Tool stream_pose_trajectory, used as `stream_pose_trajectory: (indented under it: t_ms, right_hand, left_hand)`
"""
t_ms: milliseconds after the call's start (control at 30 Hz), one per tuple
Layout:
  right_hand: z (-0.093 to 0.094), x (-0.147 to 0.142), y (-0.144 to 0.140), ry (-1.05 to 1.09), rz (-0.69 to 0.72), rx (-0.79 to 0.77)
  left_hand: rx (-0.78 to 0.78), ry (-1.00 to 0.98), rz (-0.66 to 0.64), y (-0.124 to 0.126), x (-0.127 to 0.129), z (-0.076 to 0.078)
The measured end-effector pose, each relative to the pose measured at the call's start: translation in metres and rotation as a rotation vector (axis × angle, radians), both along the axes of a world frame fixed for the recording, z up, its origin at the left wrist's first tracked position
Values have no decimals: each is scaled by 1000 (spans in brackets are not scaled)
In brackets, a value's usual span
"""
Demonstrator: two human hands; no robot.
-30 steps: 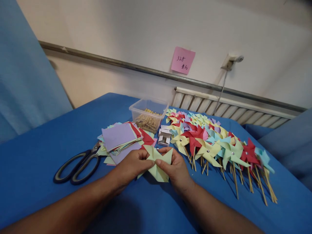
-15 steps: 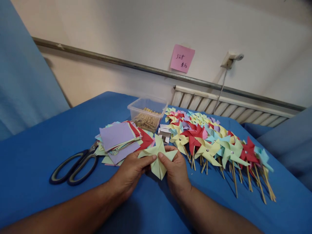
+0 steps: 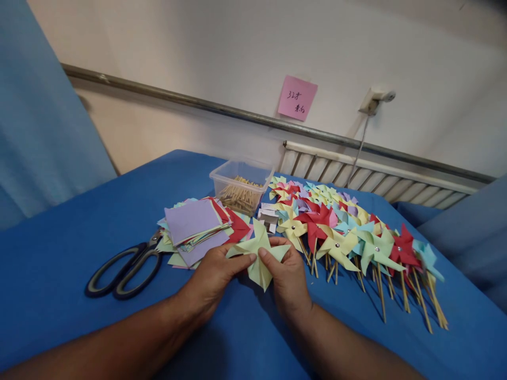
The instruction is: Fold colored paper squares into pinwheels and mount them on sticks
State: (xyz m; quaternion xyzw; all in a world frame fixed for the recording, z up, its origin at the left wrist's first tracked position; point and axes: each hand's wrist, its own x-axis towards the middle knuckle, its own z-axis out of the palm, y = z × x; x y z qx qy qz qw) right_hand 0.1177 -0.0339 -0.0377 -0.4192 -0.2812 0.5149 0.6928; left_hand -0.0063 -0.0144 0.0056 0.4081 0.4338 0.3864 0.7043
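My left hand (image 3: pixel 216 277) and my right hand (image 3: pixel 285 277) together pinch a light-green folded paper pinwheel (image 3: pixel 258 252) at its centre, just above the blue table (image 3: pixel 59 248). Its four blades stick out around my thumbs. To the left of it lies a stack of coloured paper squares (image 3: pixel 194 224), purple on top. To the right spreads a row of finished pinwheels on wooden sticks (image 3: pixel 348 237) in red, yellow, green, blue and purple.
Black-handled scissors (image 3: pixel 124 266) lie at the left. A clear plastic box of wooden sticks (image 3: pixel 240 190) stands behind the paper stack, with small white boxes (image 3: pixel 269 216) beside it. A pink note (image 3: pixel 297 98) hangs on the wall above a radiator (image 3: pixel 372 177).
The green pinwheel has been turned and lifted slightly in my fingers; a blade now points up. Both hands stay at its centre.
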Motion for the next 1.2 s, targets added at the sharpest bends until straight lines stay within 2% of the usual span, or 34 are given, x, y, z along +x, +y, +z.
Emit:
stream_pose_trajectory:
  t_ms: [200,367,567,633,867,1000,1200]
  right_hand:
    - [-1,1,-1,-44,20,25]
    - [2,3,-5,-47,85,143]
    - [4,0,-9,-191,-19,226]
    - [3,-1,-11,-257,-13,252]
    - [-6,2,-16,-527,89,336]
    - [-5,6,-15,-582,94,348]
    - [1,9,-14,-608,62,274]
  left_hand:
    - [0,-21,-12,0,0,0]
    - [18,-50,24,8,-7,4]
    - [11,-119,96,19,-19,19]
    - [-12,-129,98,21,-20,22]
    - [-61,-137,69,20,-17,15]
    - [-81,-132,48,18,-15,14]
    - [-53,-99,2,16,-14,10]
